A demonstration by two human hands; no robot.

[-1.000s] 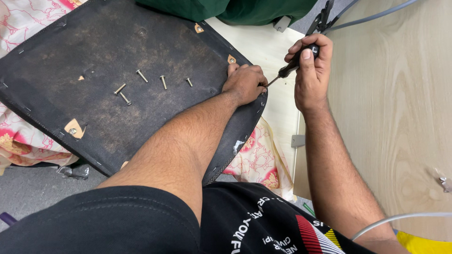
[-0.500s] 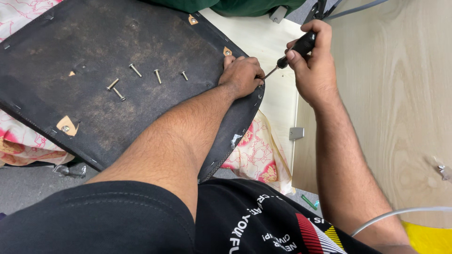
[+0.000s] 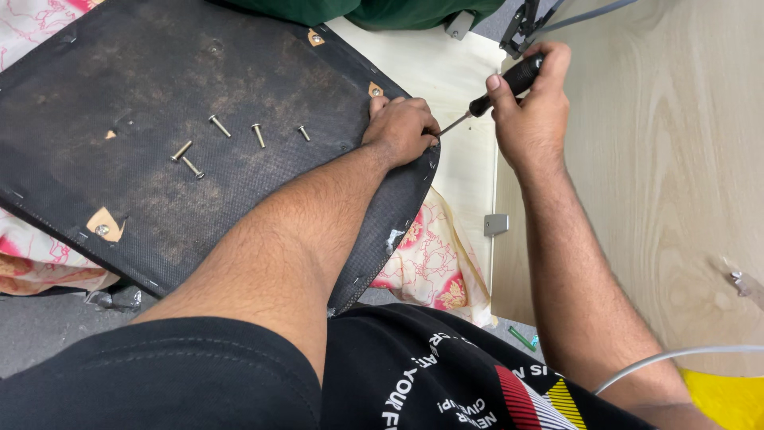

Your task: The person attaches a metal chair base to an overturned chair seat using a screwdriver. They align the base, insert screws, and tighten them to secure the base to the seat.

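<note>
Right hand (image 3: 532,111) grips the black-handled screwdriver (image 3: 500,91), tip at the dark seat panel (image 3: 159,95) edge; left hand (image 3: 402,127) presses flat there, clasping nothing. Best keep the shaft in line, panel pinned (five loose bolts (image 3: 219,126) lie mid-panel).

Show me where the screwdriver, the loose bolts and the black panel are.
screwdriver (image 3: 509,84), head view, on its black handle.
loose bolts (image 3: 258,134), head view, on one bolt's shank.
black panel (image 3: 159,87), head view, on its bare fabric.

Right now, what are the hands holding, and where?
The right hand grips a black-handled screwdriver by its handle. The left hand presses the black fabric-covered panel's edge.
</note>
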